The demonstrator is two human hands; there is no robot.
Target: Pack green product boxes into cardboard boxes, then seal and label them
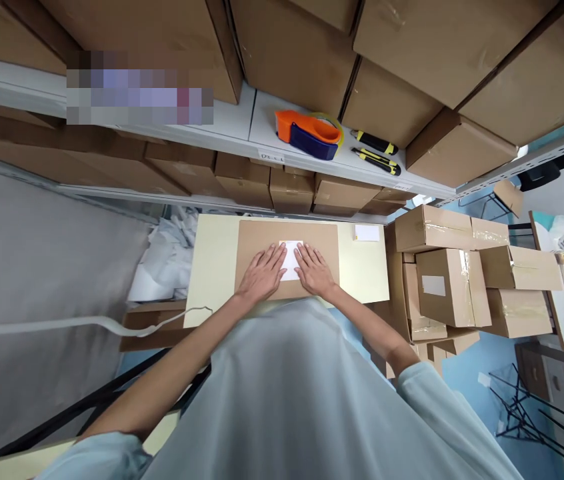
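A white paper label (291, 261) lies on a flat brown cardboard sheet (262, 233) in the middle of the pale table (362, 273). Flat on the label's left side rests my left hand (263, 271), its fingers stretched out. On the opposite side, my right hand (313, 268) presses down palm first, fingers also extended and partly over the label's edge. Neither hand grasps anything. A small stack of white labels (367, 233) sits near the table's far right corner.
Above the table, a shelf holds an orange and blue tape dispenser (309, 135), yellow and black utility knives (377, 160) and cardboard boxes (292, 53). Stacked cartons (455, 287) stand at right. White plastic bags (165, 257) are heaped at left, near a white cable (112, 325).
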